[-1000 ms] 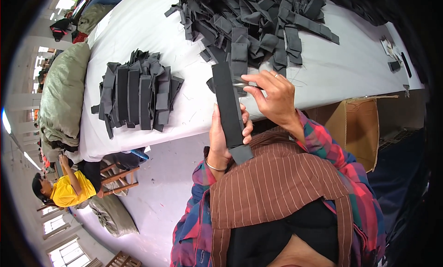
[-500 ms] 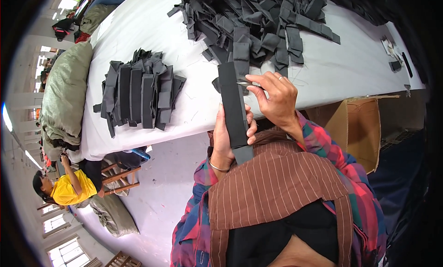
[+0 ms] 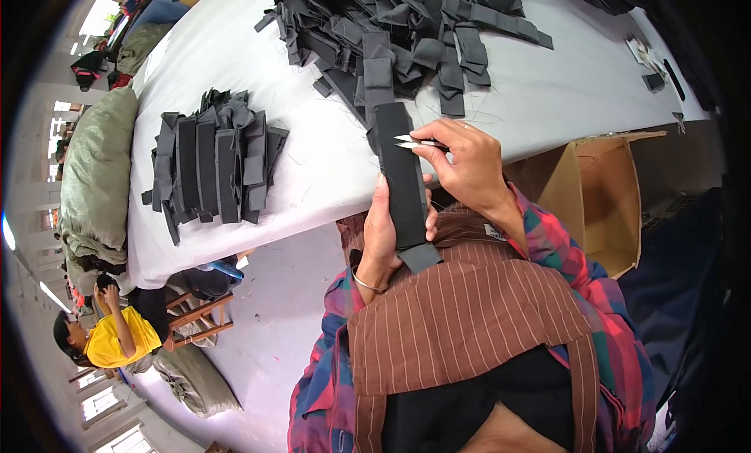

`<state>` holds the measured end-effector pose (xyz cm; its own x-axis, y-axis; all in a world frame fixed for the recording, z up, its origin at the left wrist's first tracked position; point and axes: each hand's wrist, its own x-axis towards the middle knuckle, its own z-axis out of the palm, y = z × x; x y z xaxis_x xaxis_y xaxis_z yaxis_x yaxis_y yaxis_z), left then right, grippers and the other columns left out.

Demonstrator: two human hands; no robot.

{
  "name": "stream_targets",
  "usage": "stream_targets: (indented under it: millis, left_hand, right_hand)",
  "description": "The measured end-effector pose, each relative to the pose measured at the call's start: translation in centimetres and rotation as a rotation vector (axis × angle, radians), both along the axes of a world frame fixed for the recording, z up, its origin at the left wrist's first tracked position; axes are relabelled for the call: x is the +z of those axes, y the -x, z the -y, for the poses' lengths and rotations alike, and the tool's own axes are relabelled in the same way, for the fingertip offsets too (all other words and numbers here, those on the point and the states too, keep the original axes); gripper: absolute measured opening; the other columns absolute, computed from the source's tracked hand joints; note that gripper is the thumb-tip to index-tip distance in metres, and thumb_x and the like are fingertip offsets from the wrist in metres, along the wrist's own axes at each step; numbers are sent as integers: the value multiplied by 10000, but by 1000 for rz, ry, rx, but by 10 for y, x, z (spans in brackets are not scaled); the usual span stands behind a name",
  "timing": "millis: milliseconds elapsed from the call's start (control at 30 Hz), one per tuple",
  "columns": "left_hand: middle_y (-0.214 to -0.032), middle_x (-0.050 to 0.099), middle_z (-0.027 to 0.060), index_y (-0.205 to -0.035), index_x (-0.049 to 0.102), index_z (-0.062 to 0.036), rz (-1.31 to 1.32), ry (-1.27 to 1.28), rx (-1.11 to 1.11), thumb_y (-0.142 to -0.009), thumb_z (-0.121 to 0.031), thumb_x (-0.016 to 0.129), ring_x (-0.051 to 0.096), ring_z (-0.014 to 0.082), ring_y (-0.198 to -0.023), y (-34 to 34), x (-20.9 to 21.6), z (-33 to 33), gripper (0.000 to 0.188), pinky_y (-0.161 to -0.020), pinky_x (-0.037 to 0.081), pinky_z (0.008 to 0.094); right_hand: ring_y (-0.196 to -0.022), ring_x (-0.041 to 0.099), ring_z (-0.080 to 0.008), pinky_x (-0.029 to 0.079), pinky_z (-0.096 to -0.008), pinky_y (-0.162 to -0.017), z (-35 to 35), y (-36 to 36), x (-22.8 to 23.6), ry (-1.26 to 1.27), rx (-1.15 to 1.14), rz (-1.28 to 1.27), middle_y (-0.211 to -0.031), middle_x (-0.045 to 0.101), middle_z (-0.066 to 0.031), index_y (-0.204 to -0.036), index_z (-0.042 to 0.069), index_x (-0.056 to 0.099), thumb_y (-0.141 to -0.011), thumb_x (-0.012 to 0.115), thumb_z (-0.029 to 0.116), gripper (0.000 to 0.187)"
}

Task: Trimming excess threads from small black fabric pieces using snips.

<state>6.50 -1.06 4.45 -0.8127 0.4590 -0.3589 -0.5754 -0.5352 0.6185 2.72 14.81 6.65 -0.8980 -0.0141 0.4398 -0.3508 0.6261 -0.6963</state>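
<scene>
My left hand is wrapped around a long dark grey fabric strip, thumb along one edge and fingertips showing at the other. The strip stands lengthwise over the table's front edge, and a lighter grey end hangs below my palm. In my right hand is a small pair of thread snips, pinched between thumb and fingers. Its two pale blade tips are apart and lie over the strip's upper face; whether they touch it I cannot tell. Beyond the strip lies a large loose heap of similar dark strips.
A neater stack of grey strips lies left on the white-covered table. An open cardboard box stands under the table's right edge. At far left are a bulging green sack and a person in a yellow shirt.
The snips have moved from the strip's right edge onto its upper face, and their blade tips now show apart. My left hand still grips the strip. The whole view has shifted slightly.
</scene>
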Motion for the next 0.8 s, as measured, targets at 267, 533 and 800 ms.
stream_targets:
  millis: [267, 533, 800]
  left_hand:
    - [-813, 511, 85, -1205, 471, 71, -19, 11, -99, -971, -556, 270, 532, 182, -580, -7, -5, -5, 698, -496, 465, 296]
    - [-836, 506, 77, -1213, 479, 73, 9, 12, -173, -968, -564, 276, 536, 171, -601, -6, -16, -11, 712, -503, 465, 285]
    - [-857, 503, 79, -1229, 471, 60, -62, 87, -209, -970, -556, 283, 533, 177, -625, -2, -24, -17, 694, -511, 464, 288]
  right_hand:
    - [-697, 603, -236, 461, -332, -622, -3, -13, -7, -25, -32, -55, -766, 642, -47, -837, 66, 651, -763, 692, 141, 113]
    - [-679, 609, -215, 464, -332, -611, -21, -13, -15, 77, -105, -18, -742, 646, -19, -806, 94, 627, -771, 691, 180, 113]
    - [-714, 640, -225, 471, -307, -610, -27, -8, -25, -31, -20, 37, -763, 654, -64, -856, 84, 653, -781, 685, 140, 99]
